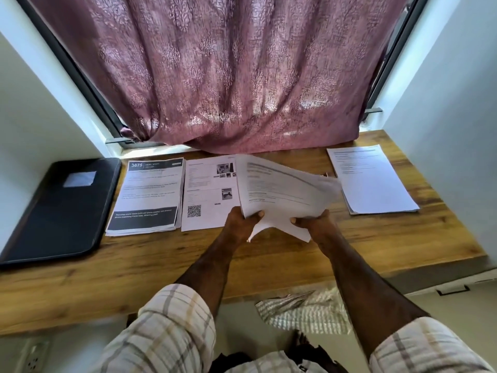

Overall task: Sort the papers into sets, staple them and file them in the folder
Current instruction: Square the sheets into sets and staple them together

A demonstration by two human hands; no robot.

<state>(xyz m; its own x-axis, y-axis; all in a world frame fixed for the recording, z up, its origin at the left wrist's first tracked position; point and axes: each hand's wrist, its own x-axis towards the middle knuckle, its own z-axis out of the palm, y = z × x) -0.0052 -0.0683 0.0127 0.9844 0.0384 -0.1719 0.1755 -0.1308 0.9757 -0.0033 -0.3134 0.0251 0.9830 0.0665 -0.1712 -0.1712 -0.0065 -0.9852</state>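
Wooden desk (269,254) set against a window hung with a mauve patterned curtain (228,76), white walls to either side.

Left hand (242,224), centre of frame: fingers curled under and thumb on top, gripping the near edge of a loose sheaf of papers (285,189). Right hand (314,220), just beside it: pinching the same near edge. Sheaf lifted off the desk, its sheets fanned and blurred toward the upper right.

Sheet with photos and a QR code (207,195): flat on the desk, left of the hands, partly under the lifted sheaf.

Stack with black banner headed "3675" (148,195): flat, just left of the QR sheet.

Black folder (61,208): closed, far left of the desk, pale label on its cover.

Stack of plain text pages (371,179): right side of the desk, well apart from the others.

Checked sleeves (172,324): lower frame, rolled above the forearms.

Striped cloth (304,310): below the desk edge, lower centre.
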